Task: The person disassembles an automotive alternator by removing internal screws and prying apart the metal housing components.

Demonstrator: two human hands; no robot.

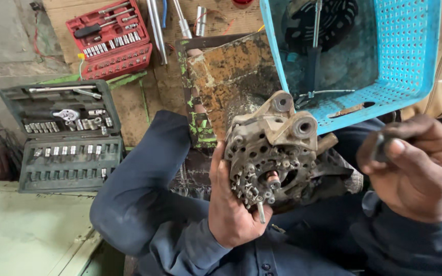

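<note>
Left hand (231,204): fingers curled around a grimy cast-metal alternator (272,153), held over the lap.
Right hand (415,168): thumb and fingers pinch a small dark part (382,148); its kind unclear.
Alternator: round, perforated housing, two mounting lugs on top.
Behind: blue perforated plastic basket (405,51).
Left: grey socket-set case (62,135); red socket-set case (111,38).

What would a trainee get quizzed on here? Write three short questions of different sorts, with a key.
1. True or false: the left hand holds the alternator.
2. What colour is the basket: A red, B blue, C black?
3. Fill in: the right hand pinches a small dark ___.

Key: 1 true. 2 B. 3 part; its kind is too blurred to tell.
</note>
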